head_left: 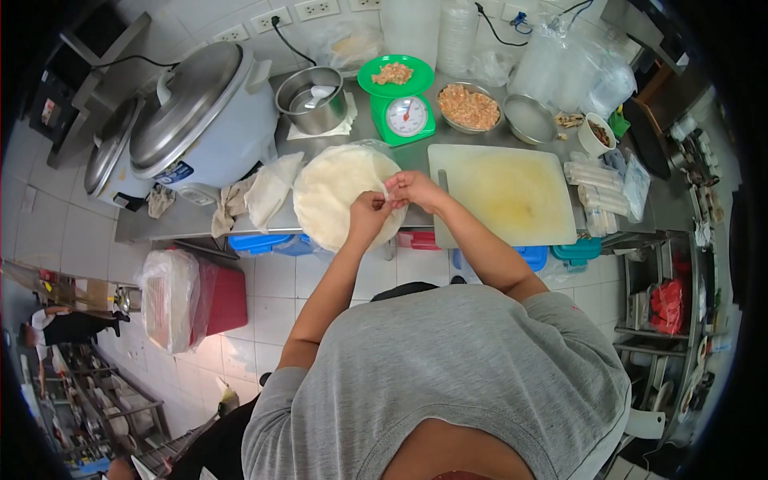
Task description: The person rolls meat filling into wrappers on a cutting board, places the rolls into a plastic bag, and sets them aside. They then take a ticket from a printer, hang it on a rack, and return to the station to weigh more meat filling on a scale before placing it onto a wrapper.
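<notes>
A stack of thin, round, pale wrapper sheets (332, 188) lies at the front edge of the steel table, with clear plastic showing around it. Over its right side, my left hand (370, 214) pinches at the edge of a sheet. My right hand (414, 192) meets it there, fingertips closed on the same thin whitish edge. Between the fingertips the exact layer held is hard to make out. Just right of my hands is a white cutting board (504, 192) with a yellowish stain.
Behind stand a green scale (406, 118) with minced filling (393, 74) on its pan, a bowl of minced filling (469, 106), and a steel pot (312, 100). Large rice cookers (192, 112) are at left. Wrapped white rolls (600, 192) lie right of the board.
</notes>
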